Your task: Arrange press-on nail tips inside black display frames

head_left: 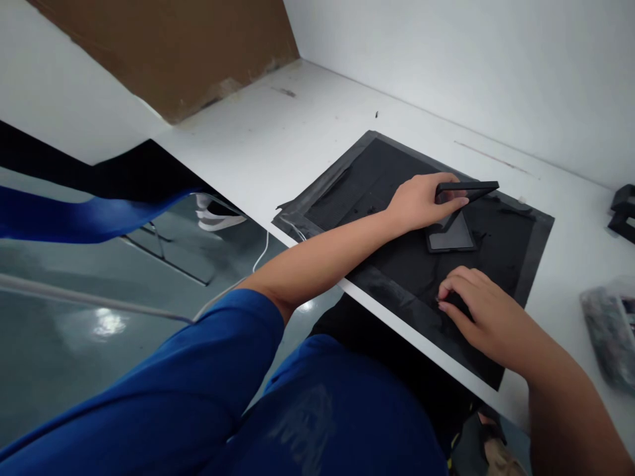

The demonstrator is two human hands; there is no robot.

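Note:
My left hand (425,199) grips a thin black rectangular panel (479,188) by its left edge, thumb below and fingers above. The panel is tilted over a second flat black piece with a grey glossy face (452,237), which lies on the black mat (391,264). Whether the two pieces are joined is hidden by the hand. Nearer the table's front edge, my right hand (479,314) is closed in a pinch just over the mat. Its thumb and index fingertips meet around something tiny that I cannot make out.
The mat is taped to a white table (233,142) against a white wall. At the right stand a clear plastic box of small items (610,330) and a black object (624,208). A brown board (188,53) rises at the back left. A white cable (262,254) hangs off the front edge.

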